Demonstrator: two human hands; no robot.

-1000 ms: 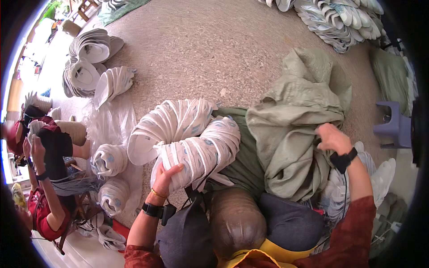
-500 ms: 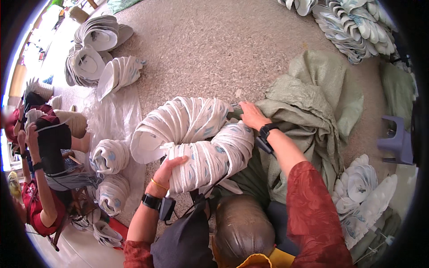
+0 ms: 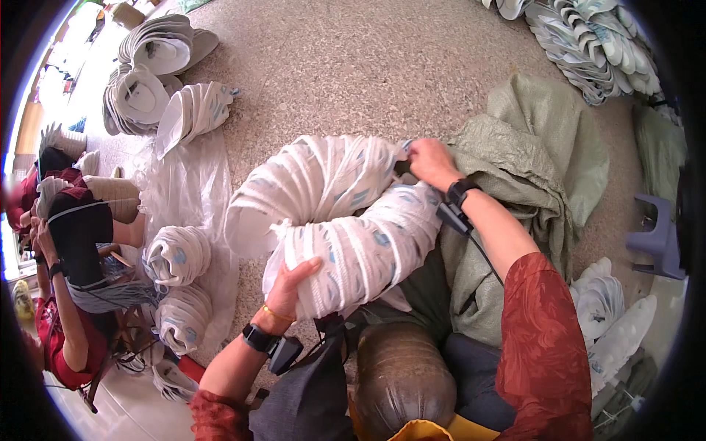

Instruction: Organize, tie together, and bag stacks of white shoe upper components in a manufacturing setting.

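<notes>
Over my lap lies a curved bundle of nested white pieces with blue marks (image 3: pixel 368 253), seemingly shoe uppers, bent into a U that opens to the left. My left hand (image 3: pixel 289 289) grips the bundle's near end, thumb on top and the other fingers hidden beneath. At the U's right bend, my right hand (image 3: pixel 434 163) has its fingers curled in beside the white pieces, next to a small dark gap. What those fingers pinch is hidden. Below the bundle, a dark rounded cushion-like thing in clear film (image 3: pixel 401 375) sits between my legs.
A crumpled green woven sack (image 3: pixel 507 169) lies to the right, with a purple-grey stool (image 3: pixel 654 239) beyond. More white stacks stand at far left (image 3: pixel 154 44), and flat white pieces are heaped at far right (image 3: pixel 588 51). Left of me, a seated person in red (image 3: pixel 70 338) works.
The bundle has shifted up and to the right along with both hands. My right hand's fingers, stretched out before, are now curled at the bend.
</notes>
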